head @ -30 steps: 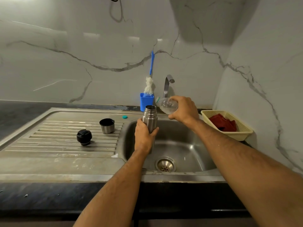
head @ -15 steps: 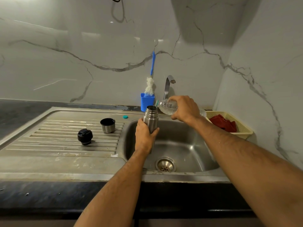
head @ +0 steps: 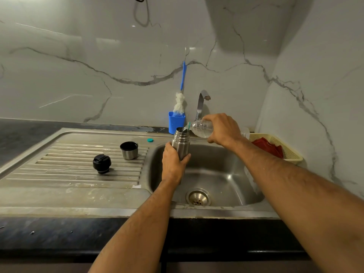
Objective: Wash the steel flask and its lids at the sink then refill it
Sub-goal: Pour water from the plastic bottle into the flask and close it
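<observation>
Left grip (head: 173,166) was wrapped around the lower body of the steel flask (head: 180,143), holding it upright above the sink basin (head: 222,178) with its mouth uncovered. Right grip (head: 222,129) clasped a clear plastic bottle (head: 201,128), tipped so that its neck met the flask's mouth, with water inside the bottle visible near the neck. On the ribbed drainboard (head: 59,166) to the left, the black stopper lid (head: 101,163) and the steel cup lid (head: 129,150) stood apart from each other, the cup with its opening upward. A small teal bottle cap (head: 150,140) lay near the basin's back corner. Behind the flask, a blue holder (head: 176,123) carried a bottle brush (head: 180,103) with a blue handle, beside the curved tap (head: 201,103). To the right, a yellow basket (head: 291,154) on the dark bench (head: 29,233) held a red cloth (head: 267,147).
</observation>
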